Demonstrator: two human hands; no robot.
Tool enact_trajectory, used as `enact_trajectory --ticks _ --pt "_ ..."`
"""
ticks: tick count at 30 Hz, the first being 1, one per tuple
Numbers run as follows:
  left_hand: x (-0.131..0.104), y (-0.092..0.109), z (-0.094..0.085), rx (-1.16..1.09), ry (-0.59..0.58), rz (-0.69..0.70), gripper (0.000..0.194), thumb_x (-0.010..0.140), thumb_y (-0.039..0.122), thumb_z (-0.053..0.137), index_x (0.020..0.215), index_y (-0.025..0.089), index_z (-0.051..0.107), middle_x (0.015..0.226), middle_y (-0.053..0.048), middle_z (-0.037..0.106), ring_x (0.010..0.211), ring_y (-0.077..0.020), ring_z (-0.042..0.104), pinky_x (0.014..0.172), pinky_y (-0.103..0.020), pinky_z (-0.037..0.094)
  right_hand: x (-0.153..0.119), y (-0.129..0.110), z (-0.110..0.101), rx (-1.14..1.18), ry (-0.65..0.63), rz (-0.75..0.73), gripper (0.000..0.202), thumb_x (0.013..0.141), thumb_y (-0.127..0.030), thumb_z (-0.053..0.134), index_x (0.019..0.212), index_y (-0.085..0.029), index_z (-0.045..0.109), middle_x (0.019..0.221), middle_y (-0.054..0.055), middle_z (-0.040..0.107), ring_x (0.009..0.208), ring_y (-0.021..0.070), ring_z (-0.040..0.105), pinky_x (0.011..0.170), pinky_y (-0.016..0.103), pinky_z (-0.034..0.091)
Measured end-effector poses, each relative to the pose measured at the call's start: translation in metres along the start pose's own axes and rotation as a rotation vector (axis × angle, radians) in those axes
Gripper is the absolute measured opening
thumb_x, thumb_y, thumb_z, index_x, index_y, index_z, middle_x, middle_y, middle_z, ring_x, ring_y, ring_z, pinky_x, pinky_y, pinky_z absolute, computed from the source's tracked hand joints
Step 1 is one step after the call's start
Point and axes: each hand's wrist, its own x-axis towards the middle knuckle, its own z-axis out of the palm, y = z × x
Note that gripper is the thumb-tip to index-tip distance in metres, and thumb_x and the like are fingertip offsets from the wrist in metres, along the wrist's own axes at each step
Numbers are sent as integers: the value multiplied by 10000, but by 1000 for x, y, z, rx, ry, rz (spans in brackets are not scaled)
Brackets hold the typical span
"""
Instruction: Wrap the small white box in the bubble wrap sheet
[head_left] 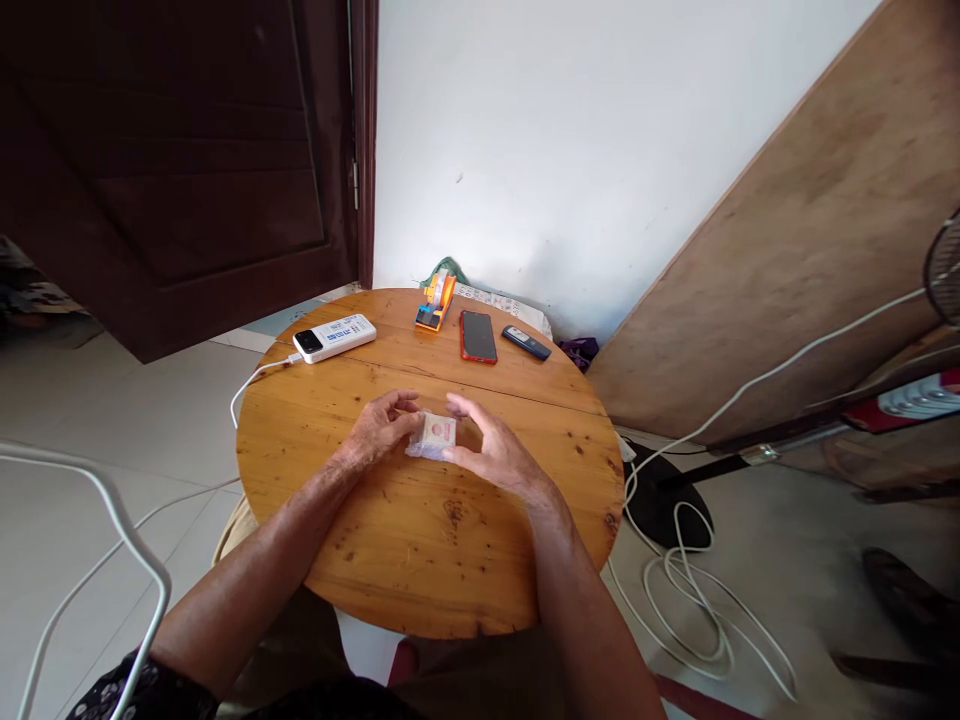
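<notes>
A small white packet with red print (433, 434), wrapped in clear plastic, lies near the middle of the round wooden table (420, 540). My left hand (379, 428) grips its left edge with the fingertips. My right hand (491, 448) holds its right side, thumb and fingers curled around it. Both forearms reach in from the near edge of the table.
At the table's far side lie a white power bank (334, 337) with a white cable, an orange tape dispenser (436, 302), a red-cased phone (478, 336) and a small dark phone (526, 343). A wooden board (810, 240) leans on the wall. White cables (690, 590) coil on the floor at right.
</notes>
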Motion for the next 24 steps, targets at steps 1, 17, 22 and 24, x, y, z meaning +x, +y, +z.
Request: enact_trajectory --ticks 1,17,22,24 --pt "0 1 -1 5 30 0 542 633 383 704 1110 135 633 995 -72 668 597 -97 542 508 -221 421 0 -1 -3 42 29 -13 663 751 -262 698 1384 -245 500 1377 89 576 1272 261 531 1106 463 376" --pt "0 2 -4 98 212 58 419 603 395 698 925 127 696 770 -32 682 610 -140 568 604 -273 466 -56 -121 -40 432 372 -330 468 871 -641 554 1212 -325 612 1166 50 688 1096 284 649 886 470 567" --pt "-4 10 -5 111 334 149 401 635 408 674 916 123 693 751 -23 651 649 -146 560 641 -274 454 -85 -129 -55 341 343 -306 474 822 -643 612 1219 -384 605 1154 33 684 1198 310 594 887 472 577" --pt "-12 19 -4 91 376 171 381 650 399 667 910 122 691 753 -22 647 657 -144 562 641 -268 458 -99 -123 -58 305 330 -271 468 802 -578 677 1223 -385 607 1145 33 688 1206 316 588 893 472 579"
